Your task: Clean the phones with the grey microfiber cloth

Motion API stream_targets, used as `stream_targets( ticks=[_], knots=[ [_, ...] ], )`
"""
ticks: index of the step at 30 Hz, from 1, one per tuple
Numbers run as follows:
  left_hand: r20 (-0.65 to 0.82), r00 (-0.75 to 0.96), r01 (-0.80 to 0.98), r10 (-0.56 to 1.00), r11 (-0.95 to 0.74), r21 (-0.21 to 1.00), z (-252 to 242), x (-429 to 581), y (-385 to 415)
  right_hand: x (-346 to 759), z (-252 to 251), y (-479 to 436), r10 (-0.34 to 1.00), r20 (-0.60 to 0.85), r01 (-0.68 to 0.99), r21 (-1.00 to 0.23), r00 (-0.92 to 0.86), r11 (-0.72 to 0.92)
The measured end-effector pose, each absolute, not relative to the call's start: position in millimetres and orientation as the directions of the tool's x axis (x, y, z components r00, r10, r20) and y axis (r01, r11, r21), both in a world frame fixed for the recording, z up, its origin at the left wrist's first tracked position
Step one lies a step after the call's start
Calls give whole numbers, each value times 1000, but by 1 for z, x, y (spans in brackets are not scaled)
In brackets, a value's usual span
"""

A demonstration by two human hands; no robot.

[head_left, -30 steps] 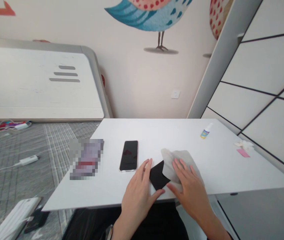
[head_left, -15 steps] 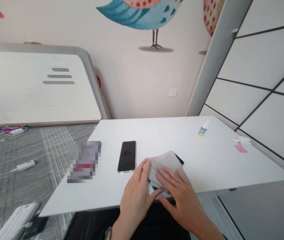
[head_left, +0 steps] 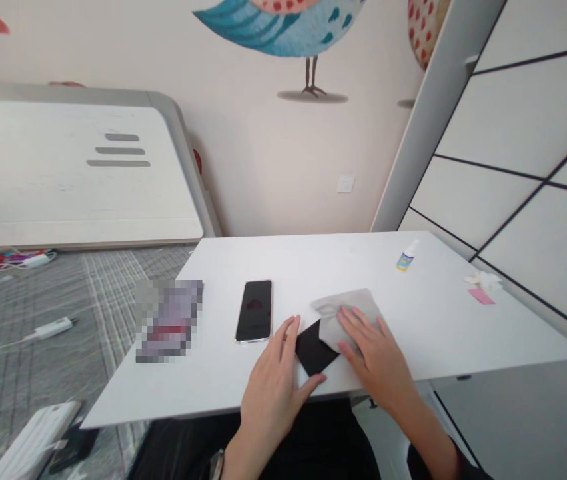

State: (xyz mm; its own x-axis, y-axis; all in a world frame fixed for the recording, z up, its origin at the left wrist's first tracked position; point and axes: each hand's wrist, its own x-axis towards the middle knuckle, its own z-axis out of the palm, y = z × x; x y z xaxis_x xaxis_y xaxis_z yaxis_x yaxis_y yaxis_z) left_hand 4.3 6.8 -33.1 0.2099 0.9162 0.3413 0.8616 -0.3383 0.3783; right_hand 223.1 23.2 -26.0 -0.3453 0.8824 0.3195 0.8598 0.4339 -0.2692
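A soft grey cloth (head_left: 328, 309) lies partly over a flat black rectangular object (head_left: 316, 352) near the table's front edge. What the black object is, I cannot make out; its right part is hidden. My right hand (head_left: 376, 357) presses flat on the cloth, fingers stretched out. Along the left side of the black object rests my left hand (head_left: 274, 380), fingers straight and thumb spread, its fingertips touching or close to the edge. To the left of that hand, a phone (head_left: 254, 312) with a dark screen lies face up.
On the white table (head_left: 273, 257) stands a small spray bottle (head_left: 406, 259) at the back right. Crumpled white tissue (head_left: 486, 280) and a pink slip (head_left: 482, 296) lie farther right. A blurred-out purplish item (head_left: 170, 323) sits at the left edge. Cables (head_left: 13, 350) run over the grey floor covering.
My right hand has slid the cloth to the right and slightly away from me, uncovering the left part of the black object. My left hand has hardly moved.
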Motion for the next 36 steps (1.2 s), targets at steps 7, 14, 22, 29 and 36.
stream_targets(
  ticks=[7,14,22,29,36],
  knots=[
    [344,216,860,914,-345,377,-34,4,6,214,-22,17,789,246,737,-282,-564,615],
    [374,213,865,902,-353,357,-38,3,6,216,-21,29,881,262,846,-270,-395,460],
    [395,226,868,890,-368,333,-38,3,7,216,-19,32,907,210,873,-261,-364,411],
    [397,233,857,888,-380,348,-40,1,6,205,-20,20,794,177,733,-309,-581,606],
    [377,231,837,897,-381,393,-38,0,5,224,-20,32,857,199,803,-299,-476,516]
  ],
)
